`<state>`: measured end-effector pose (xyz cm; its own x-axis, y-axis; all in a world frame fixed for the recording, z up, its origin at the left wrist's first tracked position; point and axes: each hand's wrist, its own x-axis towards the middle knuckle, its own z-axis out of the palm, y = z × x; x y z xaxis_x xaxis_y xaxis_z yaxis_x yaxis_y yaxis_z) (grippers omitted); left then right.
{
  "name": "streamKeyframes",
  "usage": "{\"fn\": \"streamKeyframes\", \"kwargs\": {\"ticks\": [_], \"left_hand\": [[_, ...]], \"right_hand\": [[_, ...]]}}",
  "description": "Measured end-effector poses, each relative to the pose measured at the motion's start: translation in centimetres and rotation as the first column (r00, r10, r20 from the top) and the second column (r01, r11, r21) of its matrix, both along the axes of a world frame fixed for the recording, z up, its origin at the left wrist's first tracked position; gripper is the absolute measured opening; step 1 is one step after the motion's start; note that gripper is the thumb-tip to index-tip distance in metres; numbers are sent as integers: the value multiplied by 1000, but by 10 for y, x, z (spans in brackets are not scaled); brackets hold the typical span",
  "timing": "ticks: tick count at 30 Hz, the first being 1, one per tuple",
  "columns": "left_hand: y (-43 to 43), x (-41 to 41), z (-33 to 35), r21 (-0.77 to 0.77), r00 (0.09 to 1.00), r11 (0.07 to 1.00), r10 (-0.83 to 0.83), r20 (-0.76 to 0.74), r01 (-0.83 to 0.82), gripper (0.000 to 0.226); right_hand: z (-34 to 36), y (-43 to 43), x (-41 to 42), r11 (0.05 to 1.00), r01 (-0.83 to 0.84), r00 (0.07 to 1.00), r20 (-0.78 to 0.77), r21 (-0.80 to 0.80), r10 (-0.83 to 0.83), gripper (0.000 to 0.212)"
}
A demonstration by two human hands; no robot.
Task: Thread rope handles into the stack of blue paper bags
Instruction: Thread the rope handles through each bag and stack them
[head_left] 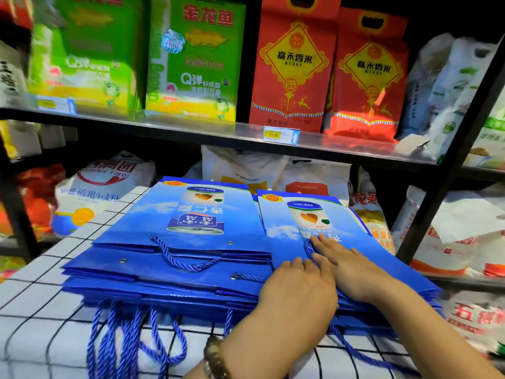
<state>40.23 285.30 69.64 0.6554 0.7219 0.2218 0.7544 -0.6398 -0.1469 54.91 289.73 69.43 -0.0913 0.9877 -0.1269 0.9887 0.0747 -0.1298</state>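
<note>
Shop shelving [191, 127] stacked with rice bags [292, 67] fills the upper frame while your hands work low, centre-right. Blue paper bags [191, 222] lie in two flat piles on a grid-print cloth [35, 302]. Your left hand [297, 291] rests spread and unclenched on the pile's edge; your right hand [352, 266] appears to pinch a rope handle [308, 248], though the grip is partly hidden. Light, creasable paper and limp, twisted cord: hold the rope near its tip, by the eyelet.
</note>
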Motion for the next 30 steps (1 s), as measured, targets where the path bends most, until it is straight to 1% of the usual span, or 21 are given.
{"fn": "streamKeyframes", "kwargs": {"ticks": [2,3,4,5,7,9,10,12,13,15,17,18,20,23,26,30], "left_hand": [[-5,-14,3,64,969,989,-142,203,132,36],[-11,-25,11,41,937,983,-184,296,180,33],[-16,-40,19,24,918,985,-170,358,173,35],[-18,-55,28,-1,911,994,-104,400,113,36],[-5,-89,34,-28,903,998,60,425,-52,36],[7,-125,36,-91,881,975,221,418,-202,41],[11,-139,35,-117,871,959,284,401,-259,44],[11,-153,31,-220,841,918,392,373,-330,45],[9,-155,29,-255,837,900,426,343,-353,44],[5,-155,26,-231,856,892,443,267,-389,42],[0,-155,25,-205,866,898,432,253,-388,44],[-3,-157,25,-203,868,902,424,258,-380,44],[-10,-161,24,-196,875,914,400,273,-357,44],[-22,-170,23,-192,887,930,360,291,-314,44],[-33,-182,21,-212,886,945,312,343,-251,42],[-40,-199,17,-317,833,942,260,489,-108,22]], "right_hand": [[1,-1,0,1000,-14,1000,18,20,14,54],[2,-2,0,999,-6,1000,9,37,5,54],[3,-4,-2,998,12,1000,-3,62,-12,52],[4,-5,-3,994,28,1000,-9,109,-27,50],[9,-5,-4,960,1,999,51,282,-16,45],[18,-9,-9,873,-78,993,120,481,23,37],[23,-11,-14,831,-112,991,127,544,51,32],[33,-15,-29,754,-149,989,80,640,128,28],[38,-19,-41,744,-155,985,42,650,168,26],[47,-29,-70,745,-173,965,-39,644,258,24],[48,-38,-97,780,-220,930,-115,585,349,31],[48,-42,-110,804,-251,919,-129,539,373,34],[44,-49,-129,838,-304,905,-136,453,402,38],[39,-55,-140,874,-317,905,-158,368,394,40],[34,-60,-141,903,-312,915,-161,297,369,37],[34,-65,-141,891,-351,919,-76,289,387,28]]}}
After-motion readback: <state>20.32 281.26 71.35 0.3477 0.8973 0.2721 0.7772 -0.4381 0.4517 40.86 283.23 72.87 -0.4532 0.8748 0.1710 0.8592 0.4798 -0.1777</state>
